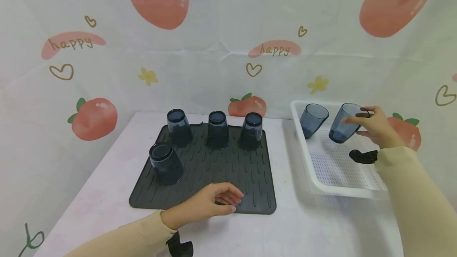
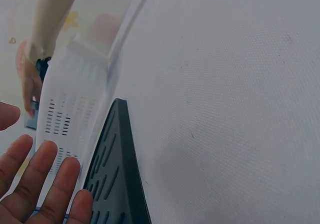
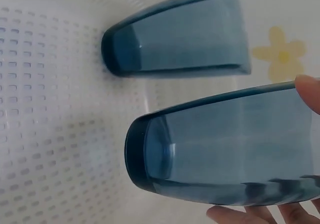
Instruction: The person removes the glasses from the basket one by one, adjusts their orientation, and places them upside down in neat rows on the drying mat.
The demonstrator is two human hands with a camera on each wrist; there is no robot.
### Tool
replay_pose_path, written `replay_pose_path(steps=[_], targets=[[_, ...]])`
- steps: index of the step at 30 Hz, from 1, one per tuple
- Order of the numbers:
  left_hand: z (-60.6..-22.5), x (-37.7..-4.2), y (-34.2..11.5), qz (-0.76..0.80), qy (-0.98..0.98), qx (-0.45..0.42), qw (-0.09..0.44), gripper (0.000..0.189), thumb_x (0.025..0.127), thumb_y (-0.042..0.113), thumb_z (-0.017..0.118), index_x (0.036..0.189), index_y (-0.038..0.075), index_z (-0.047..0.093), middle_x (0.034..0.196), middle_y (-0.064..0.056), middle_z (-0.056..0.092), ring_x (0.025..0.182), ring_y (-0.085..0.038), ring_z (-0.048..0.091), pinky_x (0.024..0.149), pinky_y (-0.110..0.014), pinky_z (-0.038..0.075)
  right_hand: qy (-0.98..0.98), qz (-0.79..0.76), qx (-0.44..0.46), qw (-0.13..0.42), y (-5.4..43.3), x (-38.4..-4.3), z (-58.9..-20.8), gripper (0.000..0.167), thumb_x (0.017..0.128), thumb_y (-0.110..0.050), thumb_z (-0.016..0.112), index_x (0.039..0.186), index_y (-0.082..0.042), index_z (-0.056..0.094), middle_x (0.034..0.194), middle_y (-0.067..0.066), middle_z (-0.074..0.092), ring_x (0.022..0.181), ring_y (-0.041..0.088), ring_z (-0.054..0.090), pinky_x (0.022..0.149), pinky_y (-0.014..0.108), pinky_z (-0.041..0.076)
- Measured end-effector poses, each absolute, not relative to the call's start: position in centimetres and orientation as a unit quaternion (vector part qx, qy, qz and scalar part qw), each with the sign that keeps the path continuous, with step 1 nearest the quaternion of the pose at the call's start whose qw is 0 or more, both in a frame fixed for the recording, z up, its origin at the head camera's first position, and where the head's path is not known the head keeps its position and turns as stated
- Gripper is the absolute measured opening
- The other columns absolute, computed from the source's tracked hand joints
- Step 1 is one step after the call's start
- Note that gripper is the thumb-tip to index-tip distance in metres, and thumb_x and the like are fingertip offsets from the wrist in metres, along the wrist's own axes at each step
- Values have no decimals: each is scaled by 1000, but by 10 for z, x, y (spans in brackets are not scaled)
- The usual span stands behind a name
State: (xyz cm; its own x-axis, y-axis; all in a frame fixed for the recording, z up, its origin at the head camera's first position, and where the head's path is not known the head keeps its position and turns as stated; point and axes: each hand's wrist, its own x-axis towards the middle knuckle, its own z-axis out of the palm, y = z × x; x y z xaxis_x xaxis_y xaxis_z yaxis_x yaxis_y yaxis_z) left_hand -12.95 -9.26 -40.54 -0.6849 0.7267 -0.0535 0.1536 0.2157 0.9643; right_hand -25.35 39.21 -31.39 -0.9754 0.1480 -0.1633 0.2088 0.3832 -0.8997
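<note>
My right hand (image 1: pixel 378 127) grips a blue glass tumbler (image 1: pixel 343 124) near its rim, mouth up and tilted, over the white basket (image 1: pixel 310 165). In the right wrist view the thumb lies on one side of this tumbler (image 3: pixel 225 144) and the fingers on the other. A second blue tumbler (image 3: pixel 180 37) leans against the basket's far left corner. My left hand (image 1: pixel 207 205) hovers by the front edge of the black drying mat (image 1: pixel 221 169), fingers loosely bent and holding nothing. In the left wrist view its fingers (image 2: pixel 42 184) are spread apart.
Several dark blue tumblers stand upside down on the mat: three along the back, including the back-middle tumbler (image 1: pixel 217 130), and a front-left tumbler (image 1: pixel 166 163). A white table (image 1: pixel 285 225) lies under everything. Behind it hangs a printed cloth (image 1: pixel 200 70).
</note>
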Motion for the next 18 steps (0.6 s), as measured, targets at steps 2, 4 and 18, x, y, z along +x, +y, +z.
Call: replay_pose_path(steps=[2,4,18], targets=[[-406,-130,-92,550,735,299,261,31,92,10,64,122,3,60,114,-16,65,105,-23,64,90,-21,50,818,-566,99,24,392,-253,-312,97,86,-17,72,152,1,4,114,-7,37,114,12,41,88,35,55],[-406,-130,-91,550,736,295,263,31,92,10,64,122,3,60,115,-16,65,105,-25,64,90,-21,50,809,-581,91,18,390,-251,-308,93,85,-13,73,151,0,8,112,-11,37,107,5,41,73,22,56],[-407,-131,-92,549,738,294,262,32,92,10,64,123,2,60,115,-16,65,106,-30,63,90,-21,50,731,-681,36,3,380,-240,-290,40,82,6,70,110,-13,48,107,-9,51,87,-1,59,65,23,57]])
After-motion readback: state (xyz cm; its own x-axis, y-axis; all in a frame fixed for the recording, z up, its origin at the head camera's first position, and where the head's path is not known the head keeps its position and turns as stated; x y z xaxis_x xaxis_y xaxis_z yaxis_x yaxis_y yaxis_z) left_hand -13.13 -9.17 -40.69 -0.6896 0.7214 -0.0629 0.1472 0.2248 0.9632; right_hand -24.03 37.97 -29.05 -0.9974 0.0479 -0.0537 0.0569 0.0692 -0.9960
